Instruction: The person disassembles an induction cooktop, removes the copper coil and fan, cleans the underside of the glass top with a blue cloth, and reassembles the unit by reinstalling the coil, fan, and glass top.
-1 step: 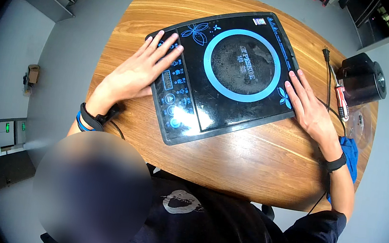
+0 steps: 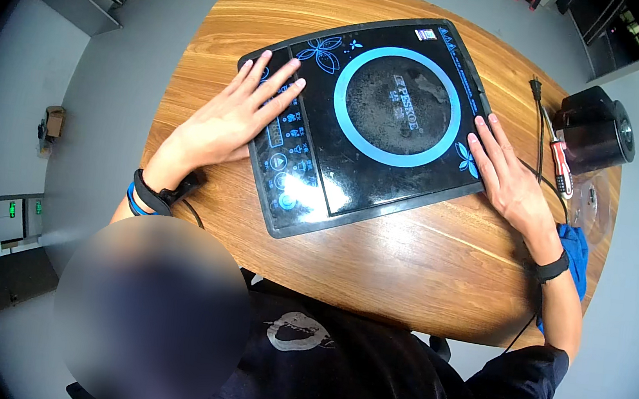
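A black induction cooktop (image 2: 369, 178) lies tilted on the wooden table, its glass face up, with a blue ring and flower outlines printed on it. Across the upper part of its control panel on the left lies my left hand (image 2: 222, 121), fingers spread flat and touching the glass. The thumb of that hand is mostly hidden beside the cooktop's edge. My right hand (image 2: 514, 182) rests along the right edge, fingers stretched out over the rim near a blue flower. Neither hand grips anything visible.
To the right on the wooden table (image 2: 406, 272) are a black cylindrical container (image 2: 591, 132), a red-and-white-handled screwdriver (image 2: 563, 168), a power plug (image 2: 535, 88) with its cord, and a blue cloth (image 2: 575, 256). A clear plastic bag (image 2: 595, 199) lies beside them.
The fingers of my left hand have shifted very slightly on the control panel, with the middle ones a little farther apart. My right hand and the cooktop look still.
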A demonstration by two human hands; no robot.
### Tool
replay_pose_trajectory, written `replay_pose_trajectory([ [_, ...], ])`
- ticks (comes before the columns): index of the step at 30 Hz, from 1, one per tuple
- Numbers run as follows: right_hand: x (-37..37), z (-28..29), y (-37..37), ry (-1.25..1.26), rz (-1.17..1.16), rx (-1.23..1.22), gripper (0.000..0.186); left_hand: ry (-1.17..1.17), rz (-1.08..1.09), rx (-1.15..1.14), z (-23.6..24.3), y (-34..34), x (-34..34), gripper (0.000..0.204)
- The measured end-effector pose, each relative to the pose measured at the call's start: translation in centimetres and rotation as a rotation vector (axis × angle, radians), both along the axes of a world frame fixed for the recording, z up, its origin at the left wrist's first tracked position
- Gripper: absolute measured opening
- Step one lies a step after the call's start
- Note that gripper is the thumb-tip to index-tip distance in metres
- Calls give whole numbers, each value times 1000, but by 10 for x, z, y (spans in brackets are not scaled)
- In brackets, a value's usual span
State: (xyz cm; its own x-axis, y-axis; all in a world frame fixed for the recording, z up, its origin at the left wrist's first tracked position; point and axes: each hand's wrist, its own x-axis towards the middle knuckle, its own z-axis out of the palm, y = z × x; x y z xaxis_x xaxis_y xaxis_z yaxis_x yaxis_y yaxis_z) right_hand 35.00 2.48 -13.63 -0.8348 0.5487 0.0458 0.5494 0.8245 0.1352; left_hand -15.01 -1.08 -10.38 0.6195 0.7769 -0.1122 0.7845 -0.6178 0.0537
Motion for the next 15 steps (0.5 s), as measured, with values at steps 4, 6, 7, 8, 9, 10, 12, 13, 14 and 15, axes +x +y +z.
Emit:
replay_pose_trajectory([
  [4,4,4,-2,29,7,-28,72,9,-34,-13,4,-2,0,110],
  [6,7,18,-1,114,26,-92,73,-36,-47,-30,6,-4,-7,103],
  [7,10,23,1,191,44,-119,74,-80,-58,-48,7,-3,-13,98],
  [8,14,31,3,266,60,-143,76,-126,-73,-63,9,-2,-17,93],
  [9,16,41,4,339,73,-164,78,-216,-72,-88,10,0,-20,89],
  [10,14,52,4,390,60,-184,83,-305,-71,-113,11,1,-22,85],
  [12,16,60,7,532,60,-181,74,-503,-75,-135,9,5,-25,76],
  [13,17,63,8,591,59,-178,71,-559,-34,-185,9,6,-28,74],
  [14,18,65,9,627,50,-174,72,-617,5,-235,11,8,-29,73],
  [15,19,65,10,664,41,-170,73,-675,44,-285,12,10,-28,72],
])
